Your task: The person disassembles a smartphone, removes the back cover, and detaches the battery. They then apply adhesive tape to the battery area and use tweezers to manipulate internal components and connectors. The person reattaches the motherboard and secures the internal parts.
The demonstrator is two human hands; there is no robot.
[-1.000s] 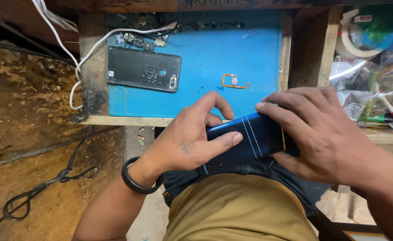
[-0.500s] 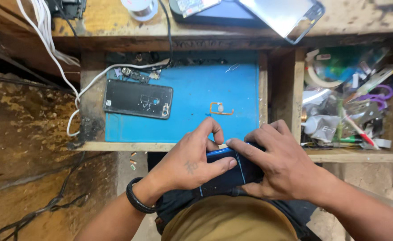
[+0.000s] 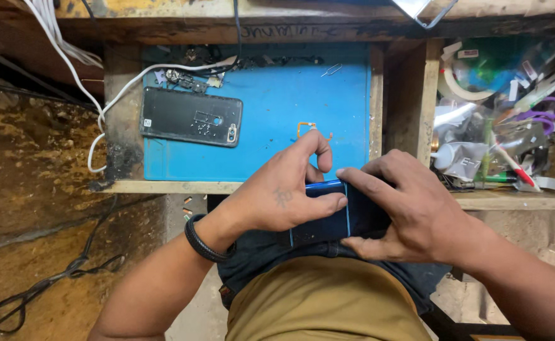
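Observation:
My left hand (image 3: 277,196) and my right hand (image 3: 410,211) both grip a dark blue phone (image 3: 324,218) held over my lap, just in front of the drawer edge. My left thumb presses on its left part while the right fingers wrap its right end. In the open drawer lies a blue mat (image 3: 277,107) with a black phone back cover (image 3: 191,117) on its left and a small orange flex part (image 3: 312,129) near the middle.
A white cable (image 3: 110,104) loops over the drawer's left wall. Small screws and parts (image 3: 189,79) lie at the mat's far edge. The right compartment (image 3: 498,113) is crammed with tape, tubes and tools. A black cable (image 3: 31,293) lies on the floor.
My view has tilted down and closer. Both hands have shifted on the blue phone, the left thumb now pressing its face and the right fingers moving to the right end.

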